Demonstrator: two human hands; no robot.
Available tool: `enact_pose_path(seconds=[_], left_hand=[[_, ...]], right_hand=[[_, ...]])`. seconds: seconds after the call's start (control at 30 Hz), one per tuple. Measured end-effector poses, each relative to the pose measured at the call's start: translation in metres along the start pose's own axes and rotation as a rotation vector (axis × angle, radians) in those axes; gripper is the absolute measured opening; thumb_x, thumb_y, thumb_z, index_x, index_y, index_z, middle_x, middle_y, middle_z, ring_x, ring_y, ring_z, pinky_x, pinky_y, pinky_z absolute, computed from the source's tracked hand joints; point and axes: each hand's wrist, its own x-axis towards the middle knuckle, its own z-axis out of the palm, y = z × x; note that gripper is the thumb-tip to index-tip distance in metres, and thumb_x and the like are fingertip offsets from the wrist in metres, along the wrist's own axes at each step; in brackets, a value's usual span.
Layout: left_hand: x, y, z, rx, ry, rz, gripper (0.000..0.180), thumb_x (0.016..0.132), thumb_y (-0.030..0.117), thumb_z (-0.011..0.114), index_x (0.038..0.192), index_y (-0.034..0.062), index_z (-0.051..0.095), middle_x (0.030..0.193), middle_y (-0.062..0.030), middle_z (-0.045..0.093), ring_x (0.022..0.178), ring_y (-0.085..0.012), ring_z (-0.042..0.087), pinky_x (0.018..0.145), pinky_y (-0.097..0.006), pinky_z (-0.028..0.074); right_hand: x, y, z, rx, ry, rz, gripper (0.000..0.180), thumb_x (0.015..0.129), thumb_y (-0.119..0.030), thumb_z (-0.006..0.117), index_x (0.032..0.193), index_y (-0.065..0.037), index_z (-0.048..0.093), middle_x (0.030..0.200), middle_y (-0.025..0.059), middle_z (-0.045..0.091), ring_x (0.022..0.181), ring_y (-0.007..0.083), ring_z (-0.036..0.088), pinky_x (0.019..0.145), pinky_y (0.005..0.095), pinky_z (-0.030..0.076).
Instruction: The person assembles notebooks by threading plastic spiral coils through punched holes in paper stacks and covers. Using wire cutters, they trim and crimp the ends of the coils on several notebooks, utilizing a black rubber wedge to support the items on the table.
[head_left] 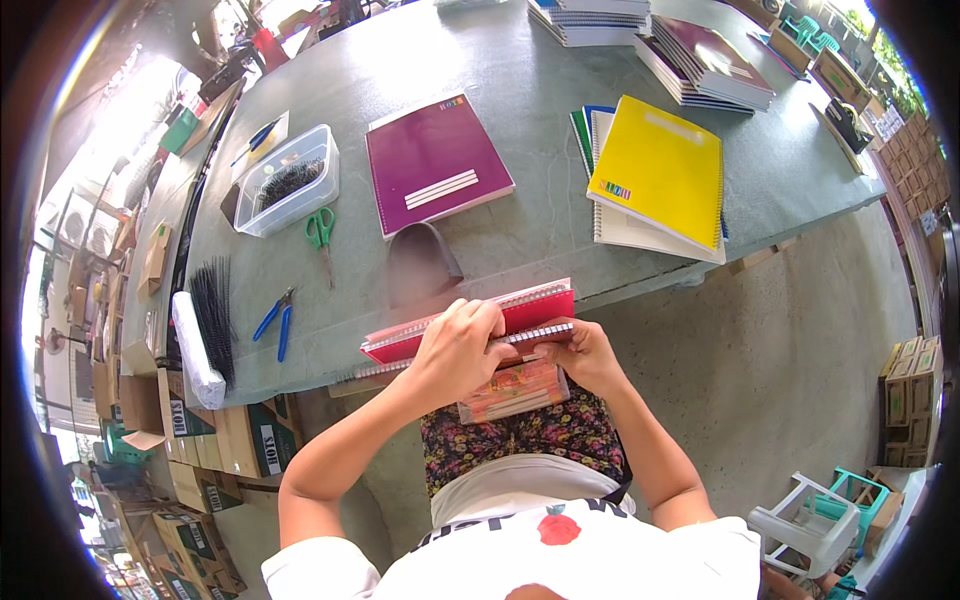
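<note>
At the table's near edge I hold a red-covered spiral notebook (540, 308) on its edge, its binding toward me. My left hand (460, 345) is closed over its middle, thumb near the binding. My right hand (585, 358) pinches the black wire coil (545, 335) at the notebook's right end; the fingertips are partly hidden. Below my hands, a clear pink-and-orange patterned packet (515, 392) rests on my lap. Just beyond the notebook stands a dark rounded thing (422, 262) whose kind I cannot make out.
On the grey table (540, 200) lie a purple notebook (438, 165), a yellow spiral notebook (662, 170) on others, green-handled scissors (320, 230), blue-handled pliers (275, 322), black wire coils (213, 310) and a clear plastic box (290, 185) of black pieces. Notebook stacks (705, 60) stand farther back.
</note>
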Motion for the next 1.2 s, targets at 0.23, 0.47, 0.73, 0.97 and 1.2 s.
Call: enact_pose_path(seconds=[0.23,0.47,0.73,0.97,1.2], left_hand=[[0.021,0.022,0.043,-0.079,0.397,0.387,0.023,0.073,0.013,0.068,0.091,0.0006,0.062,0.085,-0.0143,0.061,0.084,-0.0317,0.057,0.078,-0.040,0.046],[0.023,0.017,0.046,-0.215,0.359,0.411,0.011,0.071,0.007,0.063,0.080,0.0017,0.061,0.076,-0.0116,0.058,0.076,-0.0291,0.056,0.071,-0.038,0.047],[0.013,-0.007,-0.005,-0.239,0.393,0.362,0.046,0.064,0.023,0.079,0.104,0.0051,0.064,0.100,-0.0125,0.061,0.099,-0.0304,0.055,0.087,-0.039,0.044],[-0.150,-0.257,-0.112,0.218,0.166,-0.614,0.081,0.054,0.029,0.080,0.126,0.0038,0.051,0.116,-0.0200,0.056,0.111,-0.0336,0.052,0.096,-0.040,0.041],[-0.176,-0.199,-0.040,0.197,0.534,-0.510,0.029,0.068,0.000,0.050,0.097,0.0009,0.052,0.091,-0.0184,0.056,0.089,-0.0357,0.054,0.078,-0.040,0.044]], right_hand=[[-0.004,-0.001,-0.002,-0.311,0.065,-0.021,0.014,0.080,0.003,0.057,0.093,0.002,0.063,0.075,0.0067,0.066,0.070,0.0075,0.058,0.064,0.0254,0.047],[-0.010,-0.025,0.017,-0.701,0.191,-0.055,0.015,0.076,0.001,0.056,0.091,0.000,0.060,0.069,0.0197,0.059,0.061,0.0269,0.061,0.058,0.0316,0.047],[0.002,-0.035,0.011,-0.649,0.038,-0.032,0.027,0.075,-0.005,0.070,0.102,-0.003,0.064,0.079,0.0097,0.066,0.066,0.0085,0.054,0.063,0.0268,0.047],[0.068,-0.102,0.092,-1.244,-0.765,-0.004,0.059,0.077,-0.036,0.069,0.120,0.001,0.054,0.111,0.0226,0.060,0.104,0.0352,0.057,0.089,0.0379,0.046],[0.097,-0.011,0.193,-1.151,-0.652,-0.313,0.026,0.079,-0.018,0.063,0.099,-0.002,0.063,0.081,0.0175,0.065,0.079,0.0340,0.062,0.071,0.0414,0.050]])
